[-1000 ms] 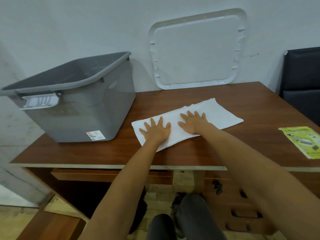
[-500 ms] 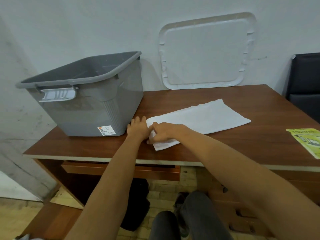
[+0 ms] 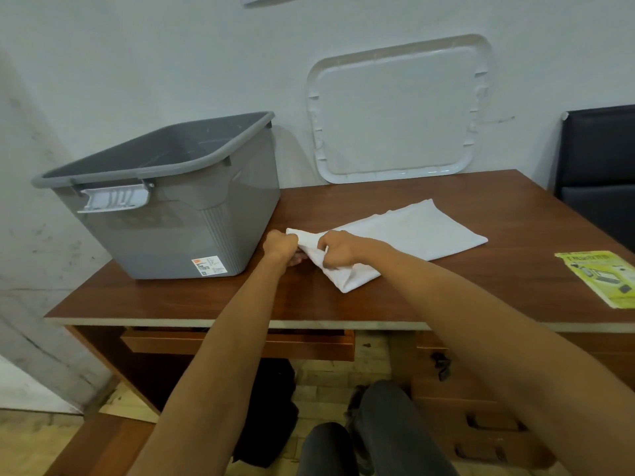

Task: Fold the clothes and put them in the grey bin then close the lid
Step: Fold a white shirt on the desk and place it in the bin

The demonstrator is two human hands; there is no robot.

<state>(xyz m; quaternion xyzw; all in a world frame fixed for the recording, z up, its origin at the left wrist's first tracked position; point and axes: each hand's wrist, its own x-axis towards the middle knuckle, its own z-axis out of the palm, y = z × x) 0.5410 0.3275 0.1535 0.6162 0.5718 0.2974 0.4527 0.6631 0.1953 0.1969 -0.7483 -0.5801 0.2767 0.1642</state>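
A white cloth (image 3: 409, 231), folded into a long strip, lies on the brown wooden desk (image 3: 446, 286). My left hand (image 3: 280, 247) and my right hand (image 3: 338, 249) both grip its left end, which is lifted slightly off the desk. The grey bin (image 3: 178, 214) stands open at the desk's left, just left of my hands; it looks empty inside. Its white lid (image 3: 398, 111) leans upright against the wall behind the desk.
A yellow-green leaflet (image 3: 604, 280) lies at the desk's right edge. A black chair back (image 3: 598, 173) stands to the far right. The wall runs close behind the desk. Drawers and my knees are below the front edge.
My hands went from pressing flat on the cloth's middle to its left end, closed on it and raised it a little.
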